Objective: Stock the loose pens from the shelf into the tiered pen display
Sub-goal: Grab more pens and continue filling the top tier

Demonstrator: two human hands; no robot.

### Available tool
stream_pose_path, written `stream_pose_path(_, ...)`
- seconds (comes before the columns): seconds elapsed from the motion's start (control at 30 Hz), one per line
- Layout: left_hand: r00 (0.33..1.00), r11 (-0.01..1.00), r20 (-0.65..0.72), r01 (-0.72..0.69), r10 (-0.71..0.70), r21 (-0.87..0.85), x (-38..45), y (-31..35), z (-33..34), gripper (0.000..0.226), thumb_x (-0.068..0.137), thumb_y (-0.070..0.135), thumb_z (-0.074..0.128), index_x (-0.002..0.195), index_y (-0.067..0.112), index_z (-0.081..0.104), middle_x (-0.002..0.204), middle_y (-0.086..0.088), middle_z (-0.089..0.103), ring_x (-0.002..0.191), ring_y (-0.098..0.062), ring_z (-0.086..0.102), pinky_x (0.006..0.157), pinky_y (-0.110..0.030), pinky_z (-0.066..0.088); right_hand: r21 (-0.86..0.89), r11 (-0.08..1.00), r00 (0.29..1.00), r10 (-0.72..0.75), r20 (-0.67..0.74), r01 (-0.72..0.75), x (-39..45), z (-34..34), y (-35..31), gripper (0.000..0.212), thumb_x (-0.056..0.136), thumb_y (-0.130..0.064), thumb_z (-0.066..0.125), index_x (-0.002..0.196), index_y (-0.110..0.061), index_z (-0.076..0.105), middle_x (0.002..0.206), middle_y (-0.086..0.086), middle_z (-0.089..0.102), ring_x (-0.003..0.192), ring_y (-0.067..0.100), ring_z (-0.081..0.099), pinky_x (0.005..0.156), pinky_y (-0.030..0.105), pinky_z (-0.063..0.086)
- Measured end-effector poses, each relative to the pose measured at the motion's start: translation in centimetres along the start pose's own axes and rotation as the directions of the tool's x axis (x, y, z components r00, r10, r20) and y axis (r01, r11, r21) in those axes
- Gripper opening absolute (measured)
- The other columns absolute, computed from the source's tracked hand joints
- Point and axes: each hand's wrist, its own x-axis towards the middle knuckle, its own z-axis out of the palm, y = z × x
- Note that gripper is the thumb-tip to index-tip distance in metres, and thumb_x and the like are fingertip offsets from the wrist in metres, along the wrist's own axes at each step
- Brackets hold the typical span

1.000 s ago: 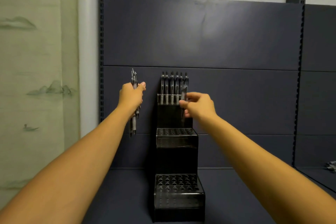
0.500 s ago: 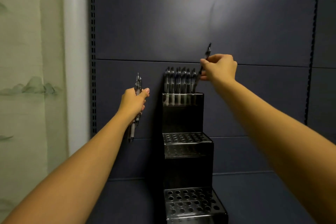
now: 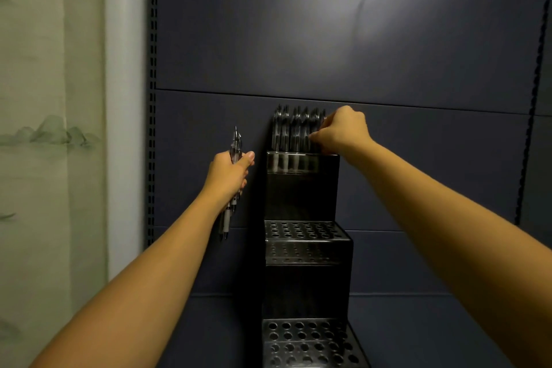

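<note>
A black three-tier pen display (image 3: 301, 197) stands on the dark shelf against the back panel. Its top tier holds a row of several upright pens (image 3: 291, 128). My right hand (image 3: 343, 133) is at the right end of that row, fingers curled and pinching a pen that is mostly hidden behind the hand. My left hand (image 3: 228, 173), left of the display, grips a small bundle of pens (image 3: 234, 146) held upright; their tips stick out above and below the fist. The middle tier (image 3: 304, 231) and bottom tier (image 3: 310, 340) show only bare holes.
The dark blue back panel (image 3: 343, 38) rises behind the display, with slotted uprights (image 3: 153, 98) at its left and right. The shelf floor (image 3: 433, 331) runs beside the display. A pale wall hanging with a landscape print (image 3: 50, 134) is on the left.
My right hand has come down from above the row, bringing its pen down into the right end of the top tier. The left hand with its bundle has stayed beside the display.
</note>
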Motion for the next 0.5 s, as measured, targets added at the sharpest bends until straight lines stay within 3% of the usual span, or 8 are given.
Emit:
stream_pose_path(0.17, 1.0, 1.0, 0.02, -0.023, 0.023, -0.017, -0.7, 0.5, 1.0, 0.026, 0.102, 0.032, 0.059, 0.087, 0.012, 0.066, 0.054, 0.004, 0.049, 0.047, -0.013, 0.047, 0.05, -0.028, 0.04, -0.096, 0.995, 0.999, -0.014, -0.034, 0.01, -0.6, 0.4, 0.8, 0.031, 0.083, -0.021, 0.076, 0.104, 0.002, 0.074, 0.098, 0.019, 0.075, 0.092, 0.035, 0.072, 0.077, 0.056, 0.062)
stream_pose_path(0.5, 0.997, 0.998, -0.033, -0.064, 0.064, 0.001, -2.3, 0.9, 1.2, 0.026, 0.101, 0.034, 0.06, 0.087, 0.013, 0.068, 0.055, 0.006, 0.052, 0.048, -0.01, 0.048, 0.048, -0.027, 0.041, -0.057, 0.993, 0.989, -0.112, -0.099, 0.107, -2.5, 0.6, 2.7, 0.035, 0.088, -0.033, 0.073, 0.091, 0.002, 0.076, 0.088, 0.018, 0.075, 0.085, 0.032, 0.072, 0.077, 0.046, 0.062)
